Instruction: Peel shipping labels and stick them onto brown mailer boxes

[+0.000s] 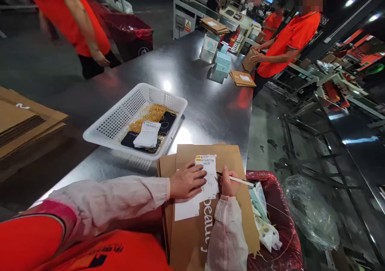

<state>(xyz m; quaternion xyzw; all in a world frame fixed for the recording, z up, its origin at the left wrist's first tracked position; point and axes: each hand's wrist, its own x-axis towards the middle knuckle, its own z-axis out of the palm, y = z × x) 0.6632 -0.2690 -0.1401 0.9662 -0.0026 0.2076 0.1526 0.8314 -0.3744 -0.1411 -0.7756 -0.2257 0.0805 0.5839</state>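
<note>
My left hand [188, 181] lies flat with its fingers stretched over several white paper slips [207, 178] printed with barcodes. A white pen [240, 180] is gripped in my right hand [230, 183], its tip pointing left at the slips' right edge. Both hands rest above flattened brown cardboard boxes [189, 247], the top one bearing white lettering partly covered by my right sleeve. Beyond my left hand stands a white plastic basket [104, 131]. Inside it are yellow rubber bands [152, 113], dark flat items and another stack of white slips [147, 134].
A bin lined with red plastic [285, 223] stands against the metal table [207, 114] at right. Light blue boxes [222, 62] sit farther along the table. A co-worker [288, 42] holds a carton there; another person [81, 22] stands at left, near stacked cardboard [27, 118].
</note>
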